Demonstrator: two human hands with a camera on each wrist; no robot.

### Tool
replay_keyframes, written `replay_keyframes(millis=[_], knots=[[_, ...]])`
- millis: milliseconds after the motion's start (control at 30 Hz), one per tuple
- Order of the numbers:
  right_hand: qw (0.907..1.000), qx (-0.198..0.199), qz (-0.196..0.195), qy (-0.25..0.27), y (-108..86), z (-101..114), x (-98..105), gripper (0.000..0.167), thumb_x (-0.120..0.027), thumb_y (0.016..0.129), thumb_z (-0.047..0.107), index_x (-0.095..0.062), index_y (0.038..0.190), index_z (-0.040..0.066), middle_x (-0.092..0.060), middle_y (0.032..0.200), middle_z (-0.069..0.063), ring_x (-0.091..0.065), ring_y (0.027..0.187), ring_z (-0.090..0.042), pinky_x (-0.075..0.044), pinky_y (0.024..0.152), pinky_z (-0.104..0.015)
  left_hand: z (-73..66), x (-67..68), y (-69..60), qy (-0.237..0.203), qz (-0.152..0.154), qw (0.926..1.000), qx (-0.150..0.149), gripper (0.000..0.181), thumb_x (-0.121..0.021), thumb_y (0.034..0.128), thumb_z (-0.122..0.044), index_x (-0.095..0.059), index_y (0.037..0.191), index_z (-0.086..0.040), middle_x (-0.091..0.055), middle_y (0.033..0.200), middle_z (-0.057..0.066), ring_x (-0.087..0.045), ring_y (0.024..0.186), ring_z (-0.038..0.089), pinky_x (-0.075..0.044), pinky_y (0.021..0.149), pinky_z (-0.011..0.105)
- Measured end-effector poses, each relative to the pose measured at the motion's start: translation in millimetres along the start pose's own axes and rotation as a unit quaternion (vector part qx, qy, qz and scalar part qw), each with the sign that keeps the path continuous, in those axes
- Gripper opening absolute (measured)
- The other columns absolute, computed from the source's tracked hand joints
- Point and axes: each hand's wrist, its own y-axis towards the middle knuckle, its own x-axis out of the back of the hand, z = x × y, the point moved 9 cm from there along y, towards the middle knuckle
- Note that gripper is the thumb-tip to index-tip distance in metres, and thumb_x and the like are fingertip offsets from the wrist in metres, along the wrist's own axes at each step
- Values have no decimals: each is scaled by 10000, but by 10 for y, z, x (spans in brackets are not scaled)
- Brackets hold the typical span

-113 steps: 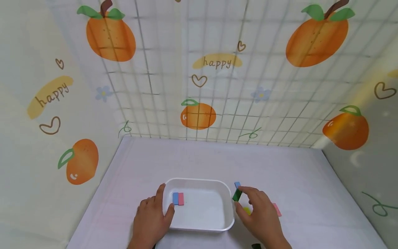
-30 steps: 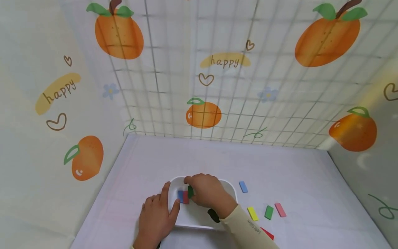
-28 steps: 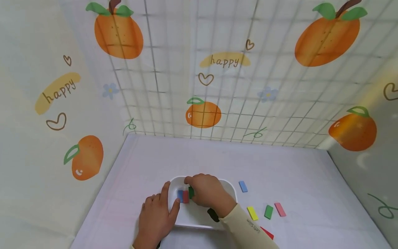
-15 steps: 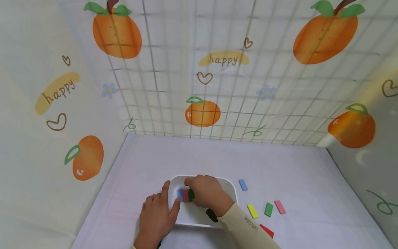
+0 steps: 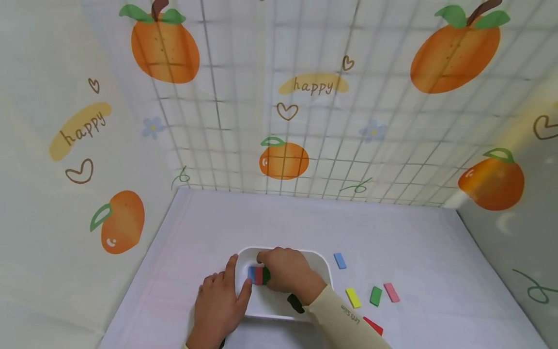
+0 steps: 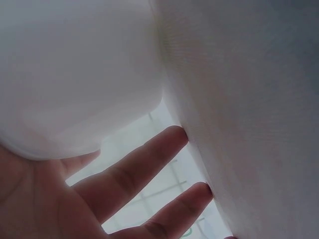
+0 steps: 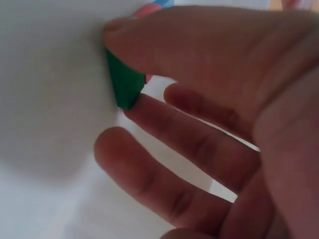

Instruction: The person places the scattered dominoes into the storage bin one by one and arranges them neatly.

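Beyond tray (image 5: 267, 317), 2 "happy" prints (image 5: 314, 86)

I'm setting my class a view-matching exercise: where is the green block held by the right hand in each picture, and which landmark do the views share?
Head: the green block is low and near centre, between a pink block and the right hand.
Left wrist: not in it.
Right wrist: upper left, partly hidden by the hand.
Shared landmark: the white tray, seen from outside in the left wrist view.
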Motion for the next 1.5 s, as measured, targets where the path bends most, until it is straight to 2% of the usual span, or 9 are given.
replay_keyframes(millis=[167,367,633,833,967,1067,1233,1433,1500], knots=[[9999,98,-26,-5,-10,40,5,473,-938,743,182,-761,1179,228,-732,946,105,-583,701,-111,-550,663,-356,-2,-1,-7,-19,-15,10000,-22,697,-564,1023,-589,-427,1598,-221,-729,1123,152,-635,1096,422,-503,932,620],[9995,214,-71,-202,3,67,-11,540,-950,732,258,-734,1225,231,-727,1002,118,-627,778,-103,-579,724,-374,-8,27,-8,-52,-159,9998,-98,691,-590,1018,-568,-446,1589,-208,-733,1089,156,-644,1067,428,-509,915,598],[9993,178,60,-317,-68,104,-21,535,-946,726,313,-700,1195,241,-637,879,103,-594,749,-111,-537,651,-366,-21,19,-10,-37,-146,9998,-149,685,-582,1022,-569,-444,1590,-211,-732,1101,151,-636,1083,427,-503,923,608],[9992,141,169,-339,-176,95,103,573,-927,743,350,-701,1258,237,-662,909,84,-605,764,-116,-557,687,-385,-21,-4,1,-4,-83,9999,-129,686,-565,1027,-578,-432,1593,-214,-731,1110,149,-633,1096,428,-503,930,609],[9993,112,148,-319,-298,58,251,623,-913,772,386,-684,1334,242,-723,1047,67,-672,876,-139,-582,766,-411,-6,-12,1,-7,3,10000,-88,688,-553,1033,-576,-419,1601,-212,-731,1119,149,-631,1106,432,-502,936,611],[9996,93,36,-265,-397,37,387,640,-899,803,403,-670,1375,232,-739,1146,49,-697,960,-166,-586,812,-432,5,-1,2,12,7,10000,-76,686,-550,1036,-575,-412,1603,-215,-730,1121,147,-631,1108,429,-501,936,608],[9992,156,-297,-206,-599,15,585,626,-872,843,423,-670,1394,206,-735,1186,34,-688,971,-209,-578,807,-451,10,20,11,7,6,10000,-2,683,-557,1035,-570,-412,1603,-219,-728,1140,157,-630,1120,435,-495,944,612],[9951,143,-954,-215,-960,-75,721,593,-849,868,442,-678,1391,222,-718,1260,39,-637,1054,-221,-544,818,-467,-24,-15,-9,-90,119,9999,15,682,-542,1042,-570,-407,1610,-217,-724,1161,156,-621,1143,438,-488,955,628],[9930,49,-1158,-231,-1079,-123,737,613,-850,861,472,-670,1401,246,-706,1285,63,-622,1103,-208,-522,877,-509,-25,-15,-19,-93,104,9999,34,677,-541,1043,-569,-409,1609,-222,-725,1162,151,-619,1147,431,-486,960,623]])
